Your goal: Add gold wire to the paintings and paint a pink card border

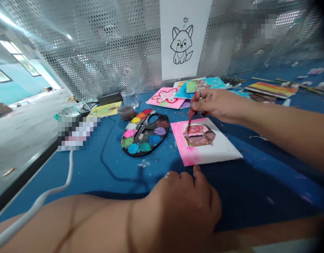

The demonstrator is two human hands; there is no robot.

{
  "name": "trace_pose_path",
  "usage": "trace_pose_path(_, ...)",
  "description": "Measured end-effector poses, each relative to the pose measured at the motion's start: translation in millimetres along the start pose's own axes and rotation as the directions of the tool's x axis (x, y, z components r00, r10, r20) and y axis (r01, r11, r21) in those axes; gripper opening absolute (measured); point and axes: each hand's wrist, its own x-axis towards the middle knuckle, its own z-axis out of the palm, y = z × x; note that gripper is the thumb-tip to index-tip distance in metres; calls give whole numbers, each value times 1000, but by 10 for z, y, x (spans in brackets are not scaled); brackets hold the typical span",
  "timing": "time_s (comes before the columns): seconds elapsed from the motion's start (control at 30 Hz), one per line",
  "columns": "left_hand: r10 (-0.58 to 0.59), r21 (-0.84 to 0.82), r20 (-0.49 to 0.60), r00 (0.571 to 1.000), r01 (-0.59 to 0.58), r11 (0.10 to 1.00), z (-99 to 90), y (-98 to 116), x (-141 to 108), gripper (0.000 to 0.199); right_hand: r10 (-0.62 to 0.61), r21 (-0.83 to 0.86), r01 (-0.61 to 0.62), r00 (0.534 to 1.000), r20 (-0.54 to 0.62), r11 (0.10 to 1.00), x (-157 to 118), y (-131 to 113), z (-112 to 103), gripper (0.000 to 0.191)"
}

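Observation:
My right hand [210,102] pinches a thin red paintbrush [192,112], tilted with its tip down on the painted part of a small white canvas [219,151]. Pink covers the canvas's left side, and a box-like shape in pink and brown with gold outlines [200,140] sits in its middle. My left hand [189,196] rests on the table in front, fingers curled, with one fingertip at the canvas's near edge; I see nothing in it. Left of the canvas lies a black oval palette [146,131] with several wells of coloured paint.
Behind the palette stand a cup of murky liquid [126,113] and a clear cup [130,98]. Several painted canvases [165,97] lie at the back, below a fox drawing [182,45] on perforated metal. A white cable [51,191] crosses the blue table's left side. Thin sticks [304,86] lie far right.

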Motion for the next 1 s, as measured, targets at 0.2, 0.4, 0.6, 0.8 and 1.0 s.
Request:
trace_pose_path(0.2,-15,-29,12,1000,15,999,-12,19,18,30,-12,-16,12,1000,-4,1000,161,196,28,27)
trace_pose_path(0.4,-19,-27,-9,1000,19,999,-25,10,0,29,-80,20,82,994,-75,996,152,163,22,30)
trace_pose_path(0.6,-2,-3,-31,1000,2,1000,-19,6,0,32,-78,-12,78,993,-87,997,159,228,45,29)
trace_pose_path(0.8,5,6,-29,1000,-5,1000,-8,22,-16,32,-49,47,51,998,-47,998,83,194,40,27)
trace_pose_path(1.0,-3,0,-20,1000,3,1000,-19,14,-26,32,-77,56,82,992,-95,995,75,210,31,30)
